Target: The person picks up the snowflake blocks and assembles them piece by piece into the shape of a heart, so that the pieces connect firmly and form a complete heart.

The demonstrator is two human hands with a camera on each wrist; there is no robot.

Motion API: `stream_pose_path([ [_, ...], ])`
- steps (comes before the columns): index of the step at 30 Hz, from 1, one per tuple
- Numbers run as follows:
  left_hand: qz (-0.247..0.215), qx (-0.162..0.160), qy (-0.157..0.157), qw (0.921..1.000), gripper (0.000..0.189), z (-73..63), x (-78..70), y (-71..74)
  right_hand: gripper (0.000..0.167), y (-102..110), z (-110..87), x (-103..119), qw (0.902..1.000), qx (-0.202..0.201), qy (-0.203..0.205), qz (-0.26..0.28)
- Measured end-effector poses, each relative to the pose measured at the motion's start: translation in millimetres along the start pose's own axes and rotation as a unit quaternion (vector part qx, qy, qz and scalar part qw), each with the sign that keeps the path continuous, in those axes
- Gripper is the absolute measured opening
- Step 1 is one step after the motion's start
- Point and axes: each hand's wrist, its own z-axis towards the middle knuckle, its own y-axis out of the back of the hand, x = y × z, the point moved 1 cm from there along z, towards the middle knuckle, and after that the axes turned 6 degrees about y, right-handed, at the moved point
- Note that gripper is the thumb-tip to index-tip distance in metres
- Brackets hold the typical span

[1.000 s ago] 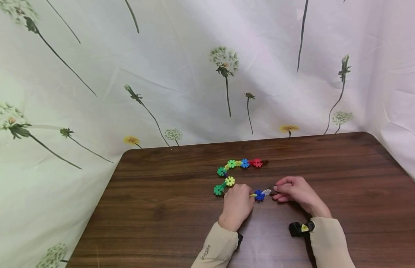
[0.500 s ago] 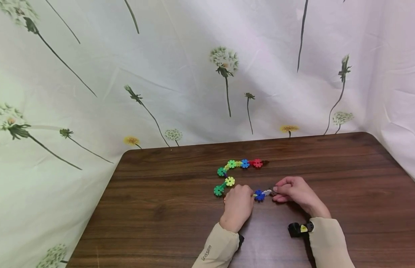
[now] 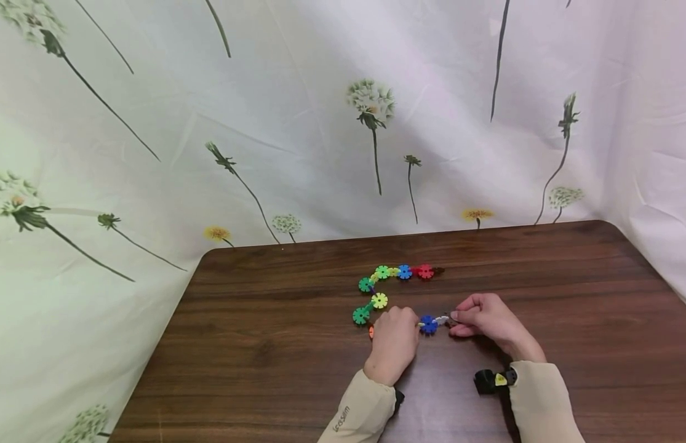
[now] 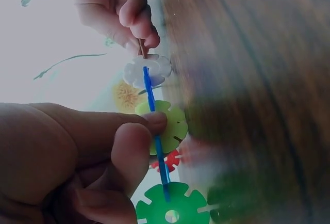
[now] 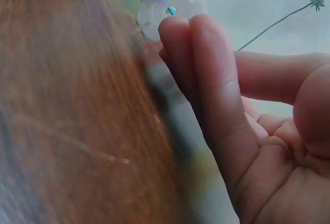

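Observation:
A chain of slotted plastic snowflake discs winds over the table. My left hand (image 3: pixel 395 344) pinches a yellow-green disc (image 4: pixel 175 128) in its near row between thumb and finger. To the right of that hand, a blue disc (image 3: pixel 428 325) joins a white disc (image 3: pixel 442 320). My right hand (image 3: pixel 489 323) pinches a thin brown disc (image 4: pixel 142 47), edge-on, at the white disc's outer rim. Whether its slot is fitted into the white one cannot be told. Part of an orange disc (image 3: pixel 371 332) shows from under my left hand, which hides the discs there.
Farther back, the chain runs on through green discs (image 3: pixel 362 315), a yellow disc (image 3: pixel 379 300) and a blue disc (image 3: pixel 405 271) to a red disc (image 3: pixel 426 271). The dark wooden table (image 3: pixel 254 381) meets a white flower-print cloth (image 3: pixel 320 123) at its back edge.
My right hand has brought the brown disc slightly left and down against the white disc. My left hand has shifted a little, so part of the orange disc now shows.

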Motion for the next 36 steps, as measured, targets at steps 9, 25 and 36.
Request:
stream_pose_path([
  [9, 0.006, -0.007, -0.011, 0.9999, 0.024, 0.5, -0.5, -0.7, 0.017, -1.7, 1.3, -0.6, 1.0, 0.002, -0.002, 0.006],
  [25, 0.004, -0.01, -0.015, 0.9998, 0.023, 0.1, -0.6, 0.0, 0.017, -3.9, 1.2, -0.1, 0.9999, 0.009, -0.001, 0.014],
  [36, 0.013, -0.014, 0.006, 0.9998, 0.028, -0.5, 0.2, 1.0, 0.023, -3.5, 3.6, -3.6, 0.9998, 0.002, -0.005, -0.017],
])
